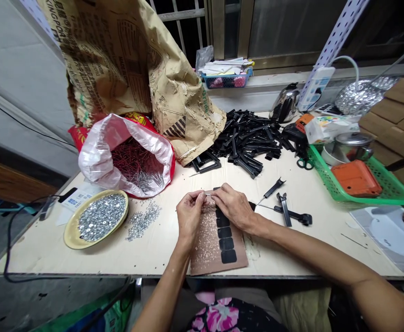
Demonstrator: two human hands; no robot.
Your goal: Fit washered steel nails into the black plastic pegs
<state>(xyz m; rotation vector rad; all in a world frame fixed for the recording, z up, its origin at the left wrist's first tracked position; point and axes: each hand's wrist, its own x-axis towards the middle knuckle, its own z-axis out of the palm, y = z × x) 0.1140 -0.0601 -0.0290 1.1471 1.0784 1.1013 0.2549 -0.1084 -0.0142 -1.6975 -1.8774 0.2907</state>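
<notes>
My left hand [191, 212] and my right hand [235, 207] meet at the middle of the table, both closed in a pinch. Between their fingertips runs a thin silver metal pin [207, 194], like a nail or screw; its ends are hidden by the fingers. Beneath them lies a brown sheet [205, 249] with a worn, speckled surface and a column of black rounded squares [226, 244]. Left of my left hand, small silver washers [143, 220] are scattered near a yellow bowl [71, 239] of washers. Several black clip-like parts with thin metal pins [285, 210] lie right of my right hand.
A white-lined red bag [94, 150] of long nails or screws lies open at left. Behind it stands a brown paper sack [181, 110]. Black parts [245, 138] are heaped at the back. A green basket [385, 198] and stacked cardboard boxes [392, 124] occupy the right.
</notes>
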